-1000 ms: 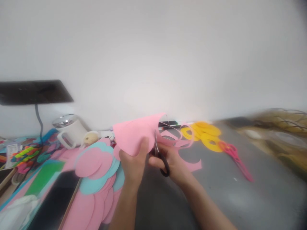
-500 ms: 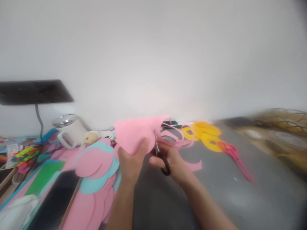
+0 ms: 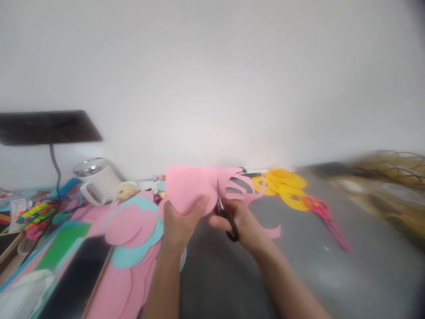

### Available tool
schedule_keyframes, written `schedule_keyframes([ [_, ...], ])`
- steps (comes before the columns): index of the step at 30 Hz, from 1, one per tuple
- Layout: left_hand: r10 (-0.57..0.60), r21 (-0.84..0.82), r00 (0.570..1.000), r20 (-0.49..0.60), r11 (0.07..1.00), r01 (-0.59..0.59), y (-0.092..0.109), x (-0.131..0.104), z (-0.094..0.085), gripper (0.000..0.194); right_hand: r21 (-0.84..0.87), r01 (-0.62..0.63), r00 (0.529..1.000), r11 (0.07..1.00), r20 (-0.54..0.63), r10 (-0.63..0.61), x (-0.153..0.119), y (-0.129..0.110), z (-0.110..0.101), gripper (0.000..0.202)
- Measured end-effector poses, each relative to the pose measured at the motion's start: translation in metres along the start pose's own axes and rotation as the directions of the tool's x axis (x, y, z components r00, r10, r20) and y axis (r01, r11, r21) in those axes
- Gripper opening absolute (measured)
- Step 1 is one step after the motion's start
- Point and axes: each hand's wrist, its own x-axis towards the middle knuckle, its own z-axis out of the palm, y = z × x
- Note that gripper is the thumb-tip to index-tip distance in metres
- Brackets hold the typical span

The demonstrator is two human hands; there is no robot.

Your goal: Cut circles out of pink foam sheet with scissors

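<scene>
A sheet of pink paper (image 3: pixel 191 184) is held up above the grey table, its lower edge rounded and a faint curved line on its face. My left hand (image 3: pixel 182 219) pinches that lower edge, thumb in front and the other fingers mostly hidden behind. Black-handled scissors (image 3: pixel 221 208) are gripped in my right hand (image 3: pixel 241 221), with their blades pointing up against the paper's right part. Curved pink offcuts (image 3: pixel 245 186) hang or lie just beyond the blades. Left of my left hand is a fanned pile of pink and light blue paper circles (image 3: pixel 131 223).
Yellow paper pieces (image 3: pixel 285 186) and pink scissors (image 3: pixel 328 221) lie to the right on the grey table (image 3: pixel 318 274). A white mug (image 3: pixel 102 184) with a shiny lid stands at the back left. A dark flat panel (image 3: pixel 49 127) with a cable sits against the wall.
The pink sheet has shifted slightly right and lies flatter, its curled right corner lowered. Both hands remain on the paper and scissors; the scissors have moved slightly right.
</scene>
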Motion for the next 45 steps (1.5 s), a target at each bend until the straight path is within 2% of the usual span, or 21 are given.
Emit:
schedule_keyframes([
  [7,0.036,-0.047,0.999,-0.001,0.998,-0.036,-0.001,0.001,0.001,0.025,-0.002,0.009,1.0,1.0,-0.016,-0.009,0.0,-0.001,0.0,0.038],
  [18,0.001,-0.096,0.998,0.061,0.995,0.005,-0.008,0.009,-0.004,0.029,-0.033,-0.035,0.999,0.999,-0.035,0.034,-0.002,-0.001,0.001,0.035],
  [26,-0.027,-0.109,0.999,0.027,0.994,0.03,-0.013,0.012,-0.002,0.027,0.008,-0.065,0.997,0.998,-0.05,0.066,-0.002,-0.004,0.003,0.024],
  [32,0.053,-0.29,0.996,0.072,0.957,-0.03,-0.025,0.017,0.002,0.026,0.035,-0.084,0.994,0.996,-0.074,0.086,-0.001,-0.005,0.007,0.019],
  [35,0.047,-0.358,0.996,0.077,0.934,-0.016,-0.029,0.017,0.004,0.025,0.04,-0.082,0.993,0.996,-0.082,0.085,-0.002,-0.006,0.01,0.022],
  [42,-0.018,-0.23,0.998,0.059,0.973,0.031,-0.024,0.016,0.003,0.024,0.036,-0.009,0.998,0.999,-0.066,0.011,0.001,-0.006,0.01,0.027],
  [45,-0.043,-0.189,0.997,0.071,0.98,0.056,-0.017,0.014,0.002,0.024,-0.002,-0.037,0.997,0.999,-0.067,0.037,0.001,-0.006,0.006,0.033],
])
